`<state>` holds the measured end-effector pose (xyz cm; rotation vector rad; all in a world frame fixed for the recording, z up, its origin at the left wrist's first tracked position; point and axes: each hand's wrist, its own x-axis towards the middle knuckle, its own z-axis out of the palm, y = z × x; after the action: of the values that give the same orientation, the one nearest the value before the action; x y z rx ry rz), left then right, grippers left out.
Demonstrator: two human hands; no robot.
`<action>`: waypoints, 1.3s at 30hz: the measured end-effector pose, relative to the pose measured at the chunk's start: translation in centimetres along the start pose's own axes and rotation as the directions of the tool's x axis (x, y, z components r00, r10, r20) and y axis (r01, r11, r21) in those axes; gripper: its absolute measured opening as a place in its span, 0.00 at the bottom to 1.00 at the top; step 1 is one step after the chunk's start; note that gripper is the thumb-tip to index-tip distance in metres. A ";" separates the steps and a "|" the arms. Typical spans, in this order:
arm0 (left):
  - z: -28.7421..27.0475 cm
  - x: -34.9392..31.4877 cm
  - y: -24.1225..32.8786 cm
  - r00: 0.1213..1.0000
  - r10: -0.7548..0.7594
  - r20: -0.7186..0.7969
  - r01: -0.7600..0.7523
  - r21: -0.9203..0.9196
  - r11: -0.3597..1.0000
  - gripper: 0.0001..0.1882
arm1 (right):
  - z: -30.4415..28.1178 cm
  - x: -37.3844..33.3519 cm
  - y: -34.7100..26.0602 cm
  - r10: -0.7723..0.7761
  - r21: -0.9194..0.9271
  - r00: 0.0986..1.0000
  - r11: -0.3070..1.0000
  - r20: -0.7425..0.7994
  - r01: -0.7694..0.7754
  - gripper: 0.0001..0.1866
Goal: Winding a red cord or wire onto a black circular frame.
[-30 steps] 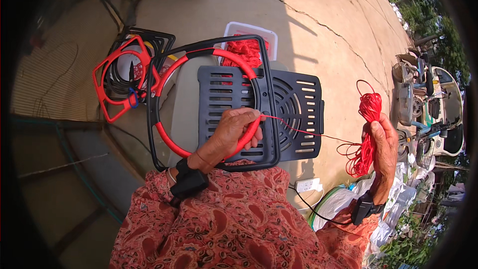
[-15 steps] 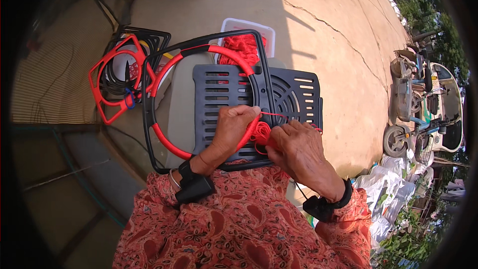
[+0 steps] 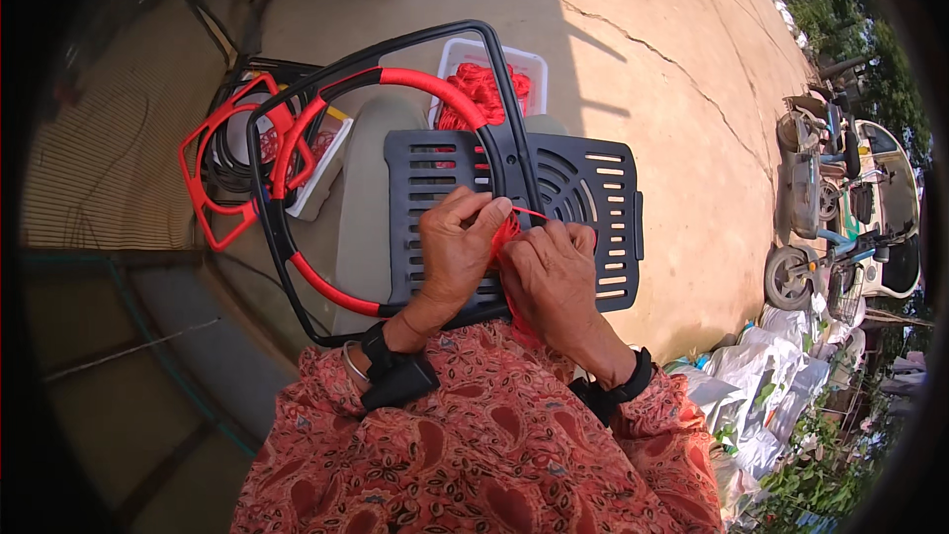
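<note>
Plainly, the left hand (image 3: 455, 249) has its fingers pinched on red cord (image 3: 505, 233) at the right side of a partly red-wrapped ring (image 3: 437, 86) — the right hand (image 3: 554, 272), just beside, grasps the same cord, bunched between them above a slotted black panel (image 3: 550, 168).

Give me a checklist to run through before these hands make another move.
1. Left hand on cord: ok, thumb and finger pinch the red cord.
2. Right hand on cord: ok, fingers closed around it.
3. Cord between the hands: ok, a short, straight length shows.
4. Loops free of tangles: cannot tell, the bundle is partly hidden.
5. Ring red all round: not ok, black stretches show.
6. Spare cord nearby: ok, in the white tub.
</note>
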<state>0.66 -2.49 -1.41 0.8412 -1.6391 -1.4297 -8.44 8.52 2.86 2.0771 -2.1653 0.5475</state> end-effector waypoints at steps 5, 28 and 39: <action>-0.3 0.4 -1.4 0.998 0.005 -0.062 -0.008 -0.045 0.999 0.09 | -1.1 1.7 0.2 0.032 0.198 0.998 0.980 -0.046 -0.023 0.11; -1.0 -2.6 1.3 0.986 0.100 0.130 -0.102 0.010 0.995 0.10 | -0.3 0.3 5.9 0.103 0.570 0.608 0.257 0.787 -0.780 0.19; -1.5 -1.9 1.1 0.802 -0.406 0.438 0.555 -0.299 0.776 0.15 | -9.2 -1.8 15.1 0.783 0.903 0.597 -0.370 0.176 0.219 0.14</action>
<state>2.88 -1.31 -0.46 0.8265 -1.3119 -2.3222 -24.78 13.27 7.95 0.2752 -1.5351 3.4705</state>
